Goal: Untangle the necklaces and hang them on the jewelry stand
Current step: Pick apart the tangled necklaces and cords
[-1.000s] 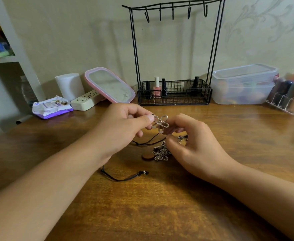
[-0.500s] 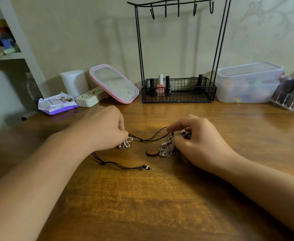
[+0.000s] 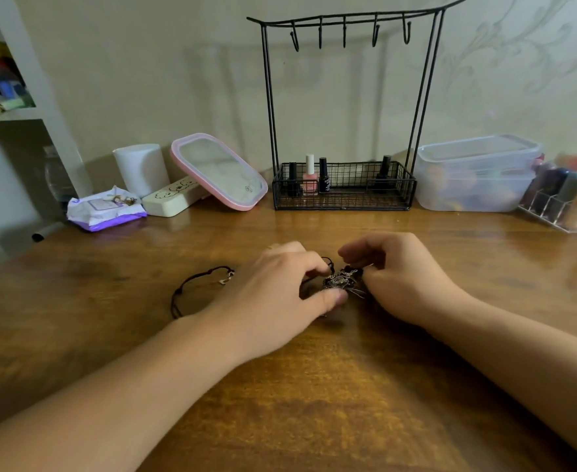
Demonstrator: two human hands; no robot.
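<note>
Left hand (image 3: pixel 273 294) and right hand (image 3: pixel 399 277) fingers pinching tangled necklaces (image 3: pixel 340 282) on desk (image 3: pixel 314 403); black cord (image 3: pixel 195 284) lying leftward; jewelry stand (image 3: pixel 345 107) behind, hooks bare.

Bare wooden table (image 3: pixel 314 420) lay open nearer than both hands. Left of the left hand (image 3: pixel 277 294), a black cord loop (image 3: pixel 195 287) lay on the wood. Beyond the hands: open tabletop, then jewelry stand (image 3: pixel 345 185), pink-framed mirror (image 3: pixel 219 172), clear plastic tub (image 3: pixel 474 175) along the wall.
</note>
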